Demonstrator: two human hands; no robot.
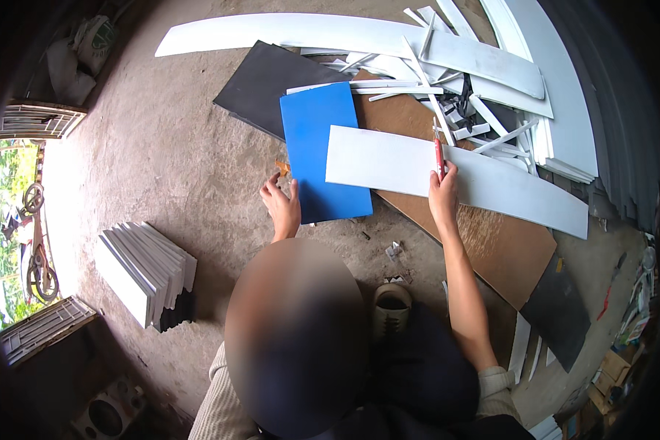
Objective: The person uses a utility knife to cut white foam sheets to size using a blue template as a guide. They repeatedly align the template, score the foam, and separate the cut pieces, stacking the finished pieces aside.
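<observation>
My right hand (444, 194) is closed round a red-handled cutter (438, 155), its narrow blade end pointing away from me. Beneath that hand lies a long white panel (517, 187), which overlaps a blue rectangular sheet (321, 158). My left hand (282, 209) is beside the blue sheet's left edge, thumb and fingers apart, with nothing seen in it. Whether its thumb touches the edge I cannot tell. Just beyond those fingers is a small orange piece (282, 169) on the floor. A brown board (502, 253) lies under the white panel.
A stack of white panels (143, 271) stands on the floor at left. Black sheets (279, 84), long white boards (330, 33) and a heap of white offcut strips (484, 114) lie at the far side. A shoe (391, 308) shows near me; an opening with a bicycle is far left.
</observation>
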